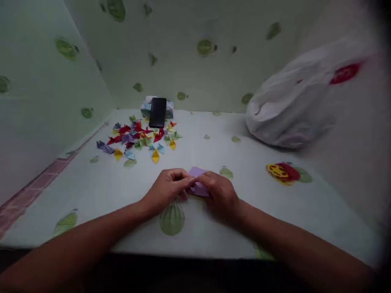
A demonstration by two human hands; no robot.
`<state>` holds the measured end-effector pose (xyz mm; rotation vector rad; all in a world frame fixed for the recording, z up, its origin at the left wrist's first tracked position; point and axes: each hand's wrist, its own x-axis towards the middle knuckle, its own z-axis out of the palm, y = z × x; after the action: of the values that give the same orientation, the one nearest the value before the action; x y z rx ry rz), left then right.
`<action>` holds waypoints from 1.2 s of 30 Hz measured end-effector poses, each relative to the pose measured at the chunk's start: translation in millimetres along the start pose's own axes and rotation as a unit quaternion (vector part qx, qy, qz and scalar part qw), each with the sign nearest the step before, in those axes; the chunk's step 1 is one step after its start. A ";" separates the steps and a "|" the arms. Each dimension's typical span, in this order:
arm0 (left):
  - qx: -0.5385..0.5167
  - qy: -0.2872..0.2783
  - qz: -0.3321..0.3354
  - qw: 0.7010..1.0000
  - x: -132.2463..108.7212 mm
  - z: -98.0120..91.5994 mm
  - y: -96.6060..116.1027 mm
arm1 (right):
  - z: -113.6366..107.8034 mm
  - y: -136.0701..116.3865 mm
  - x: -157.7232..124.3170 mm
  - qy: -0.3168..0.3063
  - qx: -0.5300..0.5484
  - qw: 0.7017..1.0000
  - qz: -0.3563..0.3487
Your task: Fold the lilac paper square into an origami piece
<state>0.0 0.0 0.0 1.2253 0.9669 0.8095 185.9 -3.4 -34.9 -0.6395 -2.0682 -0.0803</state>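
Between my two hands is a small sheet of purple paper (199, 188), just above the white table (195, 234). My left hand (169, 185) pinches its left edge with thumb and fingers. On the other side my right hand (221, 193) is closed on the paper, its fingers bent over the top. A thin yellow edge shows beneath the purple sheet; I cannot tell what it belongs to. Farther off to the left lies a loose heap of folded paper cranes (139, 136) in red, purple, blue, green and yellow.
A black phone (158, 112) leans on a tissue box (169, 110) behind the cranes. At the back right stands a bulky white plastic bag (284, 106). Nearer on the right lies a small pile of yellow and red pieces (282, 172). Patterned walls close off the back and left.
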 end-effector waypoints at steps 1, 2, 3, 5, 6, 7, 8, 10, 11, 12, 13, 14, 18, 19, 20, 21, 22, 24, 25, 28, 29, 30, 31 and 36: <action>0.003 -0.003 -0.002 1.000 -0.2 0.7 0.6 | -0.2 -1.0 0.3 -0.001 0.008 1.000 0.008; 0.006 -0.006 -0.004 1.000 -0.3 1.4 1.1 | -0.4 -1.9 0.6 -0.002 0.015 1.000 0.015; 0.009 -0.008 -0.007 1.000 -0.5 1.9 1.6 | -0.5 -2.6 0.8 -0.003 0.021 1.000 0.021; 0.013 -0.012 -0.015 1.000 -0.7 2.5 2.1 | -0.4 -3.3 0.9 -0.004 0.033 0.999 0.030; 0.015 -0.013 -0.020 1.000 -0.7 2.5 2.1 | -0.3 -3.3 0.8 -0.003 0.038 0.999 0.033; 0.015 -0.014 -0.025 0.999 -0.6 2.4 2.0 | -0.1 -3.2 0.5 -0.002 0.043 0.998 0.035; 0.015 -0.015 -0.028 0.999 -0.4 2.1 1.7 | 0.2 -2.9 0.0 -0.003 0.047 0.998 0.036; 0.012 -0.020 -0.030 0.999 0.4 1.3 0.5 | 0.6 -2.4 -1.2 -0.006 0.053 0.998 0.032; 0.008 -0.022 -0.029 0.999 0.9 0.8 -0.2 | 0.6 -2.3 -1.8 -0.009 0.056 0.998 0.029; 0.005 -0.025 -0.028 0.999 1.4 0.4 -1.0 | 0.6 -2.3 -2.3 -0.014 0.057 0.998 0.028; 0.002 -0.029 -0.027 0.999 1.8 0.1 -1.8 | 0.5 -2.6 -2.8 -0.020 0.057 0.998 0.030; 0.001 -0.031 -0.026 0.999 2.2 -0.1 -2.5 | 0.4 -2.9 -3.2 -0.025 0.056 0.998 0.034; -0.004 -0.034 -0.025 0.999 2.5 0.3 -3.7 | -0.2 -4.4 -3.7 -0.034 0.059 0.996 0.055; -0.007 -0.034 -0.027 0.999 2.4 0.5 -3.5 | -0.4 -4.7 -3.8 -0.036 0.062 0.996 0.059; -0.011 -0.034 -0.031 0.999 2.2 0.7 -3.2 | -0.5 -4.9 -3.9 -0.037 0.064 0.995 0.062; -0.013 -0.035 -0.036 0.999 2.1 0.8 -2.8 | -0.8 -5.0 -4.1 -0.036 0.062 0.995 0.065; -0.014 -0.036 -0.041 0.998 2.1 0.7 -2.4 | -1.1 -5.1 -4.4 -0.034 0.057 0.996 0.068; -0.017 -0.034 -0.050 0.998 2.3 0.3 -2.1 | -1.9 -5.2 -5.2 -0.028 0.042 0.996 0.079; -0.019 -0.033 -0.055 0.998 2.6 -0.1 -2.2 | -2.3 -5.2 -5.6 -0.027 0.033 0.995 0.087; -0.032 -0.030 -0.079 0.996 3.6 -1.4 -4.0 | -3.1 -4.6 -6.1 -0.038 0.028 0.994 0.101; -0.037 -0.030 -0.088 0.995 3.9 -1.8 -4.8 | -3.0 -4.2 -5.9 -0.043 0.032 0.994 0.098; -0.041 -0.030 -0.097 0.994 4.1 -2.0 -5.5 | -2.9 -3.7 -5.6 -0.046 0.037 0.994 0.093; -0.043 -0.029 -0.104 0.993 4.3 -2.2 -6.0 | -2.6 -3.2 -5.2 -0.047 0.040 0.994 0.087; -0.046 -0.025 -0.108 0.993 5.0 -2.1 -6.4 | -0.8 -2.1 -5.5 -0.041 0.003 0.998 0.056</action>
<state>0.0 4.2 -7.2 1.0379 0.9916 0.6425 187.9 -7.7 -38.4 -0.7662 -2.1061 0.0170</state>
